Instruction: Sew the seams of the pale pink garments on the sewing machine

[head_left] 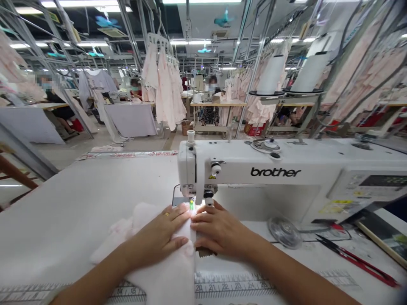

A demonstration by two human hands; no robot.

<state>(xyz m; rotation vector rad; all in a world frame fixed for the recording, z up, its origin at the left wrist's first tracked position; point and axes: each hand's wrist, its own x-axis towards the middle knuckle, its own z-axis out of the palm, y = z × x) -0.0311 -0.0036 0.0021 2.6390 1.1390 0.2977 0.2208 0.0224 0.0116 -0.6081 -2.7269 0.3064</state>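
A pale pink piece of fabric [170,271] lies on the bed of a white sewing machine [235,163], its right edge running up to the lit needle area [192,205]. My left hand [167,228] rests flat on the fabric just left of the needle, fingers stretched forward and thumb apart; a ring shows on one finger. From the right, my right hand [219,228] reaches to the fabric's edge with fingers spread and tips touching it. One of its fingers is close to the presser foot. The stitching point is partly hidden by my fingertips.
Red-handled thread snips [359,260] and a clear round disc [285,232] lie right of my right hand. A printed ruler [235,287] crosses the table's front. Thread cones [270,76] stand behind the machine. Hanging pink garments [163,84] and people at other machines fill the background.
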